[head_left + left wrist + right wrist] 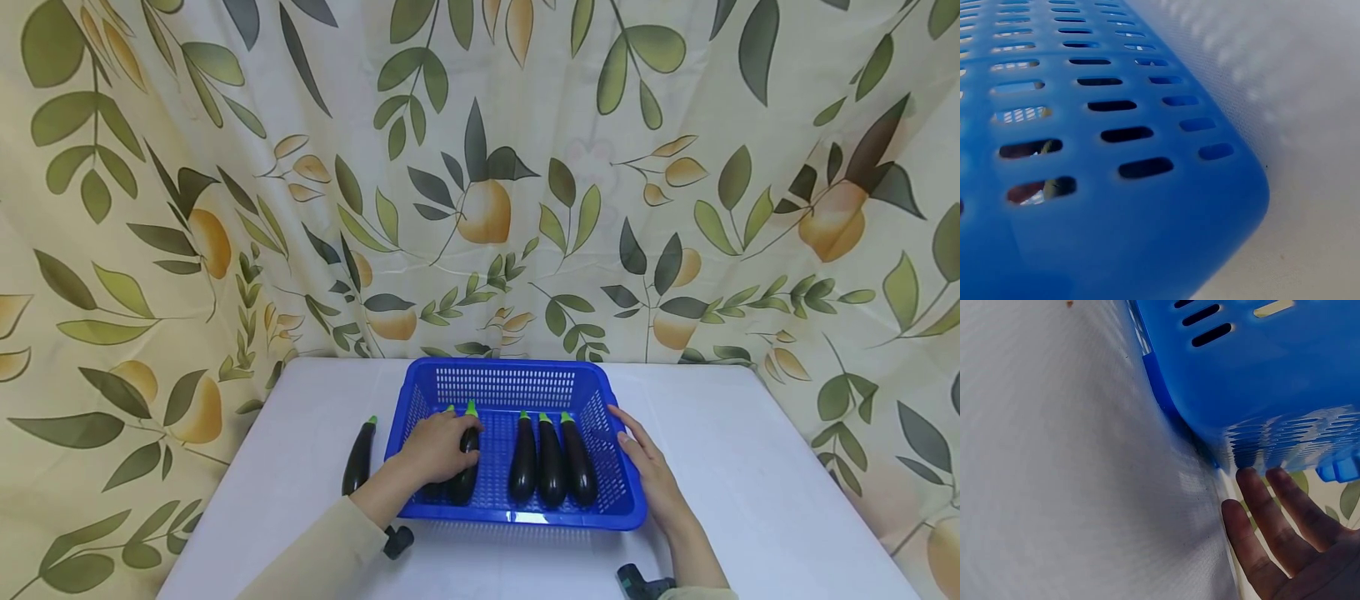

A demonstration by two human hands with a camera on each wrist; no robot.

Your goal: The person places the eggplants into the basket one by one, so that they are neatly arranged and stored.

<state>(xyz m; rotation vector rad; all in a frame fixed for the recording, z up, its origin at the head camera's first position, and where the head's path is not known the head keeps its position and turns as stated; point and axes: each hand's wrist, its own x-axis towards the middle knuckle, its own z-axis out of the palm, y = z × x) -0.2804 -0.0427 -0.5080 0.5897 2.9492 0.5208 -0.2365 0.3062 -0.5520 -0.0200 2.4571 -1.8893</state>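
A blue plastic basket [517, 518] with slotted walls holds several dark eggplants with green stem ends. Inside its left part, my left hand [438, 448] grips an eggplant [463, 485], thumb and fingers bent over its upper body. Another eggplant [433, 490] lies just left of that one, mostly covered by the hand. To the right, three eggplants [552, 467] lie side by side on the basket floor. My right hand [654, 475] touches the basket's right side; in the right wrist view its fingers [1285, 525] stretch out with tips at the outer wall.
One more eggplant [360, 457] lies on the white-covered table [750, 483], left of the basket. Black wrist-camera parts [399, 542] show near the left forearm. A curtain [480, 275] printed with leaves and fruit hangs behind the table.
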